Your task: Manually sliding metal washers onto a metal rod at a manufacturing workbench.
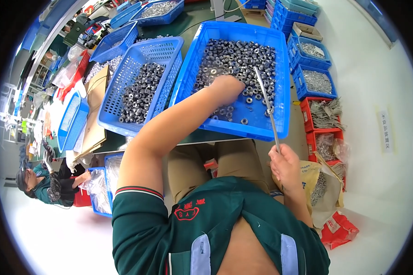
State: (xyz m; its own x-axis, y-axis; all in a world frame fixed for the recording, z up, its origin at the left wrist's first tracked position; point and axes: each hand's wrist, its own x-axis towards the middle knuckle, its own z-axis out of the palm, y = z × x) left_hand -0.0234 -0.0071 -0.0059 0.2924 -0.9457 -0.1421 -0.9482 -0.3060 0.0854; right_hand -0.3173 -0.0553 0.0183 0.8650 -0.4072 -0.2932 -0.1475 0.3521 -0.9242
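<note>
In my right hand [287, 166] is a long thin metal rod [262, 87], slanting up and away over the right part of a solid blue tray [283, 114]. A small metal piece seems to sit around the rod partway along, though I cannot make out exactly how. My left hand [228, 87] reaches into the tray, over many small ring-shaped metal parts [236, 57]. Its fingers point down and are hidden and slightly blurred, so whether they pinch a part does not show. A few loose rings [244, 121] lie on the tray's near floor.
Left of the tray stands a perforated blue basket [110, 107] of similar parts on the green table [202, 136]. Cardboard [95, 110] and another blue basket [73, 120] lie farther left. Stacked blue and red bins [314, 82] line the right wall. A co-worker [46, 183] sits at far left.
</note>
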